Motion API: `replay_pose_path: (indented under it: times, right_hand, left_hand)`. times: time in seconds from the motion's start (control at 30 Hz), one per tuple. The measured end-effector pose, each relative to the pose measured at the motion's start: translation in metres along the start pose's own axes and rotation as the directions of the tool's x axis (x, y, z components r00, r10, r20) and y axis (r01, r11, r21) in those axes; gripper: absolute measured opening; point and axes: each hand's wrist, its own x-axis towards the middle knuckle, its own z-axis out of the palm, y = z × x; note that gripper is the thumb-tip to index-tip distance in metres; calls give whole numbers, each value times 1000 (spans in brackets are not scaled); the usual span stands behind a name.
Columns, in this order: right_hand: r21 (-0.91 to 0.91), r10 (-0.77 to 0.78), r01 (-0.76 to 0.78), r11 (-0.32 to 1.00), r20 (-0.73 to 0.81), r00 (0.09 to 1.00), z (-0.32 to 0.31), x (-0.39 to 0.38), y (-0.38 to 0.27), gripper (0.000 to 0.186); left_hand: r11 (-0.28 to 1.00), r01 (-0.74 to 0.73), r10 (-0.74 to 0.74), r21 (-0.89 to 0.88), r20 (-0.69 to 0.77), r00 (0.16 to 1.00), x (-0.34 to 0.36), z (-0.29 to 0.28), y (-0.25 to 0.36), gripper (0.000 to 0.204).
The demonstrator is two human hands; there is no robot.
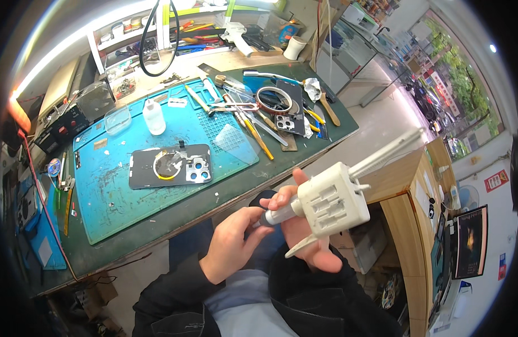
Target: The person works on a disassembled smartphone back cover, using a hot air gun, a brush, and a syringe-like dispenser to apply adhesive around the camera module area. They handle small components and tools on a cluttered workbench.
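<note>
In front of my body I hold a cream-white dispensing gun [334,199], tilted, with its twin rods pointing up to the right. Behind and under it is my right hand [315,241], closed about the front part; the gun's body hides some of its fingers. A pale cartridge [284,212] sticks out of the gun's front. My left hand [231,238] pinches the dark end of this cartridge between thumb and fingers. On the blue work mat [110,196] lies a dark phone back panel [142,168] with a round opening and camera holes. A white squeeze bottle [154,117] stands behind it.
Tweezers, pens and brushes lie at the bench's right, around a tape roll [274,100] and another dark phone panel [292,106]. A second white gun [236,38] sits at the back. A clear tray [117,119] is on the mat. A wooden cabinet [410,224] stands to my right.
</note>
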Motion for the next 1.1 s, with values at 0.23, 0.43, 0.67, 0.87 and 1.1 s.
replay_pose_path:
  times: [0.23,0.43,0.67,0.87,1.1]
  right_hand:
    - [-90,144,-119,989,350,926,-28,0,-25,69]
    - [36,-59,52,998,239,969,-6,4,-15,36]
    - [29,-162,162,986,-3,987,2,-1,-7,71]
    - [242,-181,204,948,-116,977,-7,-1,-1,60]
    - [255,-269,339,905,-274,923,-30,14,-17,81]
  left_hand:
    - [934,129,21,-333,411,911,-7,2,10,26]
    - [836,238,-69,-495,336,939,-17,7,4,23]
    - [974,-224,224,21,-27,974,-6,5,18,9]
    - [952,164,-133,-260,133,982,-14,4,17,25]
    - [975,169,-162,-147,56,985,-14,-3,14,12]
